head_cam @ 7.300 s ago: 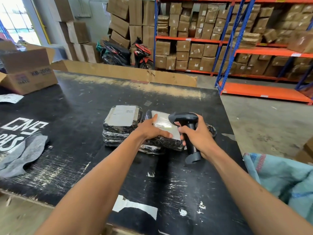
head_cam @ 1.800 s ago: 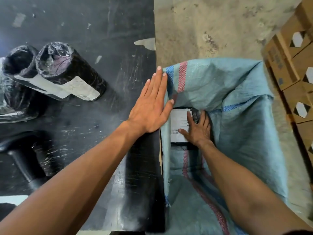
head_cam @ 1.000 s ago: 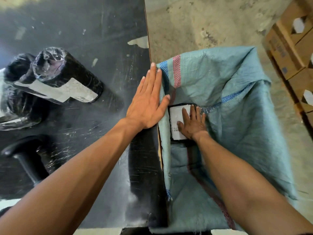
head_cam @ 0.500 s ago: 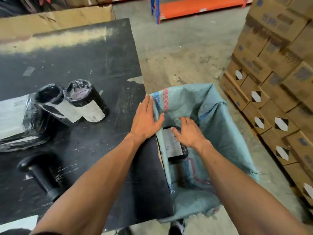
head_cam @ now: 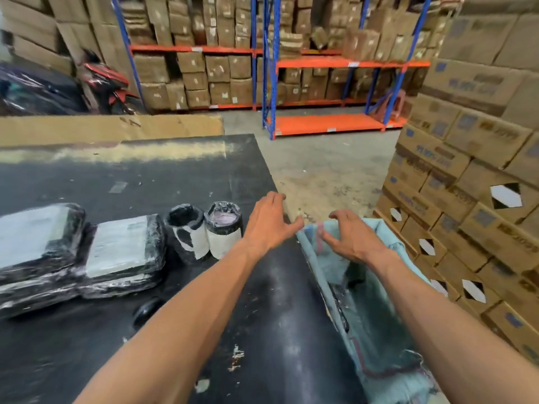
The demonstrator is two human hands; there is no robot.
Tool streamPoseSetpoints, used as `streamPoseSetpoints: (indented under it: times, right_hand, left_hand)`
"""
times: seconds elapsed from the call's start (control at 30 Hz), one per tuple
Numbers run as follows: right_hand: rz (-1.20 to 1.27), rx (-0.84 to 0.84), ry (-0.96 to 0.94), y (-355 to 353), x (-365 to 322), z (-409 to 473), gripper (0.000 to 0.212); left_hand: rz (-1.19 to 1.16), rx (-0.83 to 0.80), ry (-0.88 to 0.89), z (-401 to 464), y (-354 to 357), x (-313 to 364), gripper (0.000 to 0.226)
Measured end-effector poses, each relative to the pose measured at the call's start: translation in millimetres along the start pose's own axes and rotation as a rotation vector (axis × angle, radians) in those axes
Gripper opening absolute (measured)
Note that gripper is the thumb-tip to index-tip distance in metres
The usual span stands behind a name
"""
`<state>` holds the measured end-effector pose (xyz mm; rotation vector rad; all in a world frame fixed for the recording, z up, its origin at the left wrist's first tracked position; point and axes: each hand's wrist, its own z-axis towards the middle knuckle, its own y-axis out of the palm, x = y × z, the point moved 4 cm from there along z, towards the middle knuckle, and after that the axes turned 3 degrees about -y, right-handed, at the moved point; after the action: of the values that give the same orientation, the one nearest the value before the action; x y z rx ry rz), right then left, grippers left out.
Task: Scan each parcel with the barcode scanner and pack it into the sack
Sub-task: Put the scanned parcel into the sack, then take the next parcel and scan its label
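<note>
Now, both hands are out of the sack and empty; half a second ago the right one was still down on a labelled parcel inside it, so that parcel counts as packed and the cycle restarts.

Left to right across the black table (head_cam: 180, 176): at 9 o'clock, two flat wrapped parcels (head_cam: 84, 255) side by side, white labels up, touching or nearly so; just beside them toward centre, two round wrapped parcels (head_cam: 205, 231) upright and pressed together, labels facing the wearer; below these, near 7 o'clock, a dark rounded shape, probably the barcode scanner (head_cam: 147, 310), lying on the table, blurred and partly hidden by the forearm.

Left hand (head_cam: 269, 223): at centre, fingers spread and slightly curled, holding nothing; it is over the table's right edge, and contact with the surface cannot be told.

Right hand (head_cam: 351, 234): toward 2 o'clock of centre, open, fingers bent downward, holding nothing; it sits at the sack's far rim, and whether it pinches the cloth is unclear.

Sack (head_cam: 376, 325): at 4 to 5 o'clock, pale blue woven, mouth open against the table edge; the packed parcel is not clearly visible inside.

Judgement: four parcels remain unscanned; next is the scanner, then the nearest round parcel.
</note>
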<state>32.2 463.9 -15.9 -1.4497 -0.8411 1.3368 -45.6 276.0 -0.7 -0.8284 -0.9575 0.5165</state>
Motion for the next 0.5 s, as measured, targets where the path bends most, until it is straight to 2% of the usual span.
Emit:
streamPoseSetpoints:
  times: [0.23, 0.37, 0.5]
  right_hand:
    - [0.015, 0.077, -0.179, -15.6, -122.0, 25.5, 0.062]
    - [0.011, 0.053, -0.319, 1.2, -204.1, 24.7, 0.064]
    - [0.023, -0.049, -0.426, 39.4, -268.0, 6.6, 0.058]
  left_hand:
    - [0.063, 0.119, -0.066, -7.0, -129.1, -80.4, 0.067]
    - [0.115, 0.123, -0.236, -40.1, -176.6, -158.0, 0.066]
    - [0.202, 0.089, -0.436, -87.4, -195.0, -230.8, 0.063]
